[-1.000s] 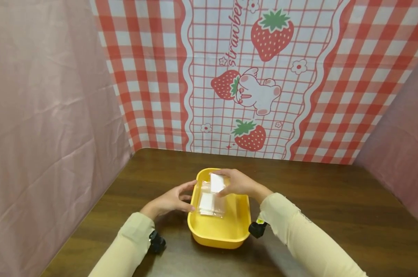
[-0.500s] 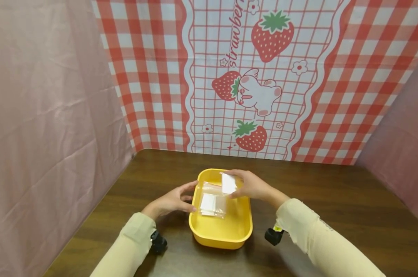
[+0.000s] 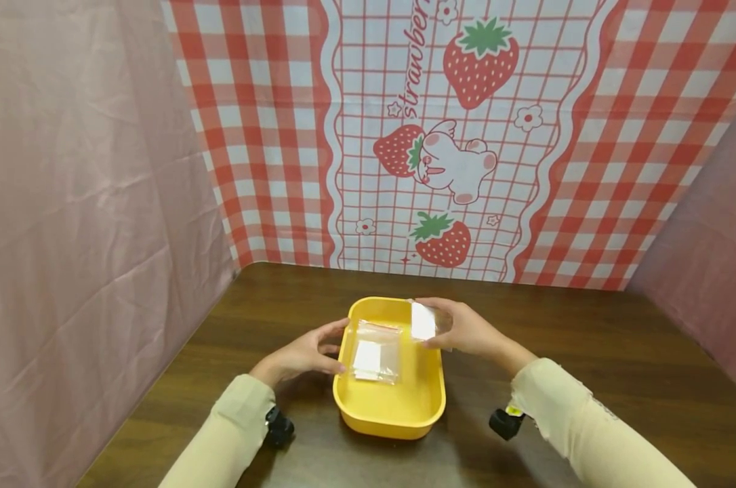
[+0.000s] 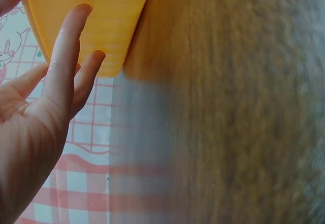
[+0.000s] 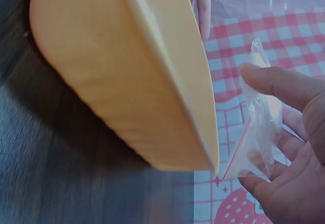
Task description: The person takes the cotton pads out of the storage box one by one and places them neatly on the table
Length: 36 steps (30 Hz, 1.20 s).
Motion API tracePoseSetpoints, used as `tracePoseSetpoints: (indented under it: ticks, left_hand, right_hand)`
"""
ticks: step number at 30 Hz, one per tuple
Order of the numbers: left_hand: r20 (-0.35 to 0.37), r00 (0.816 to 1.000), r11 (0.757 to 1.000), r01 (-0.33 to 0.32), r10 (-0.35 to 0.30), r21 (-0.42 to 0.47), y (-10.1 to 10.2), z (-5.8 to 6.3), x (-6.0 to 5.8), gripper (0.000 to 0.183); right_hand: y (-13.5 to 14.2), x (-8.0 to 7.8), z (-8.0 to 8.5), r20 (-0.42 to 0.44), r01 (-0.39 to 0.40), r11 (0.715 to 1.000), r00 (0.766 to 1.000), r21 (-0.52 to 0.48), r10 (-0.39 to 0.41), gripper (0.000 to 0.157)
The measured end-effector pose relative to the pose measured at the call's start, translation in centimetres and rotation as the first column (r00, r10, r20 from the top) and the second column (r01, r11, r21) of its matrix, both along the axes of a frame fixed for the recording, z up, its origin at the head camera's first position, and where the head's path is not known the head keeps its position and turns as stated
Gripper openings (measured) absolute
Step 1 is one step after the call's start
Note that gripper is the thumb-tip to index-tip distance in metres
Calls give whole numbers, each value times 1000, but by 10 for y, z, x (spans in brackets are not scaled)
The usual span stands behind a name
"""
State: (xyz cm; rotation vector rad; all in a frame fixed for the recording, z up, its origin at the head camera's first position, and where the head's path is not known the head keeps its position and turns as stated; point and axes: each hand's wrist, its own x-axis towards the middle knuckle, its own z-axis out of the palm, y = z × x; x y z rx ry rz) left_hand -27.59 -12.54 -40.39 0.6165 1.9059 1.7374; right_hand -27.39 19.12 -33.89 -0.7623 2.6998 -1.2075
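A yellow plastic basin [image 3: 389, 427] stands on the table. My left hand [image 3: 301, 354] rests against its left side, and the left wrist view shows the fingers [image 4: 63, 61] fairly straight on the outer wall. Between thumb and fingers, my right hand [image 3: 472, 331] holds a clear zip bag [image 3: 424, 321] with a white piece inside, above the basin's right rim. In the right wrist view that bag [image 5: 261, 115] shows a red seal line. Inside the basin, at its left, lie more clear bags [image 3: 369, 354] with white pieces; how many I cannot tell.
Dark wooden tabletop [image 3: 587, 352] surrounds the basin. Behind it hangs a red-and-white checked strawberry cloth [image 3: 295, 169]. Pink curtains [image 3: 99, 237] flank both sides. Each wrist carries a small black camera [image 3: 505, 423].
My right hand has moved right with the zip bag, from over the bags in the basin to its right rim. The left hand has stayed against the basin's left side.
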Motion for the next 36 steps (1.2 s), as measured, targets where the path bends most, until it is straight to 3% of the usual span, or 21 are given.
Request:
tracePoseSetpoints:
  ticks: [6, 13, 28, 36]
  left_hand:
    - [-1, 1000, 1000, 0, 0, 2, 0, 0, 0, 90]
    - [3, 1000, 1000, 3, -3, 9, 0, -1, 0, 91]
    - [3, 1000, 1000, -2, 2, 4, 0, -2, 0, 90]
    - [0, 1000, 1000, 0, 0, 6, 0, 0, 0, 91]
  right_hand:
    - [15, 1, -5, 12, 12, 999, 1000, -40, -11, 74]
    - [34, 1, -16, -58, 31, 1000, 998, 0, -31, 76]
    - [66, 3, -45, -96, 57, 996, 994, 74, -49, 75]
    - [83, 3, -62, -128, -9, 995, 992, 103, 23, 77]
